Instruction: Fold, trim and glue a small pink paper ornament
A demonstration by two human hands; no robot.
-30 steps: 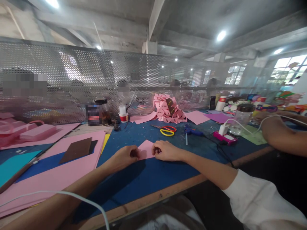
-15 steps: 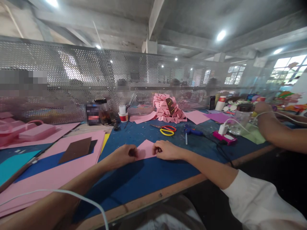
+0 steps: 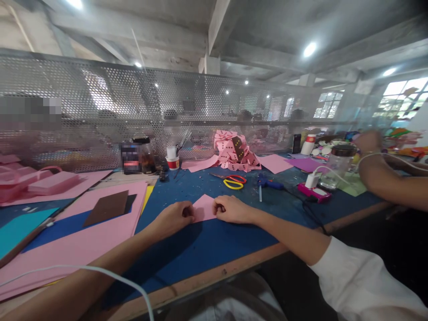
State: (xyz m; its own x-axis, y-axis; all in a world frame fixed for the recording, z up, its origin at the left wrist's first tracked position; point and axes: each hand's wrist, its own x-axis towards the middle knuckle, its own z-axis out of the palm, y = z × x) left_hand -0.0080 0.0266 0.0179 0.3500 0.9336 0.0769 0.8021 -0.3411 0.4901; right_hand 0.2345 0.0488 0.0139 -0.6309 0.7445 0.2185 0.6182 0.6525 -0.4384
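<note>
A small pink foam piece (image 3: 203,207) lies on the blue mat (image 3: 200,243) in front of me. My left hand (image 3: 174,217) pinches its left edge with curled fingers. My right hand (image 3: 231,209) is closed on its right edge, knuckles up. Both hands rest on the mat. The lower part of the piece is hidden behind my fingers.
Yellow-and-red scissors (image 3: 232,181) and a blue glue gun (image 3: 267,183) lie beyond the piece. A heap of pink cut pieces (image 3: 236,152) sits by the mesh screen (image 3: 100,111). Large pink sheets (image 3: 83,236) lie left. A co-worker's arm (image 3: 388,178) reaches in at right near a jar (image 3: 337,167).
My hands and the pink piece have stayed put. The co-worker's arm at right has lifted and reached further back over the table.
</note>
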